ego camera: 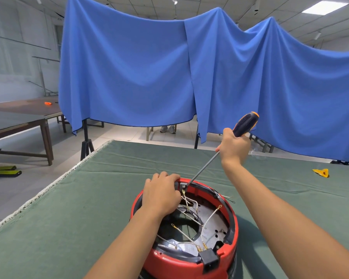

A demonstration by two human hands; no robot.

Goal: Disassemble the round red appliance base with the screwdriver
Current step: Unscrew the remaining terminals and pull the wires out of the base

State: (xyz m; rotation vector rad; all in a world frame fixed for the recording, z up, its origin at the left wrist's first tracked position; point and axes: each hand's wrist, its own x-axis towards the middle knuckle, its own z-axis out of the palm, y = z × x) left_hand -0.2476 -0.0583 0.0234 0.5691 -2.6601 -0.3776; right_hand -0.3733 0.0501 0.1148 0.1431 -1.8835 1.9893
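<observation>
Blue cloth (149, 67) hangs behind green table (89, 198).

Red base (181, 262), black inner rim, grey metal inside. White wires (209, 219) with gold terminals. Black socket (209, 258). Dark blue screwdriver (244, 124) handle, orange cap, silver shaft. Green tablecloth (79, 218). Plain blue drape (141, 67). Yellow scrap (321, 172). Brown tables (18, 117); small orange object (48, 103).

Red appliance base (184, 260) sits open side up on green cloth (73, 218), white wires (209, 218) loose inside. Left hand (161, 193) grips base's far rim. Right hand (233, 147) holds screwdriver (220, 152) by handle, shaft angled down, tip at far rim beside left hand's fingers.
</observation>
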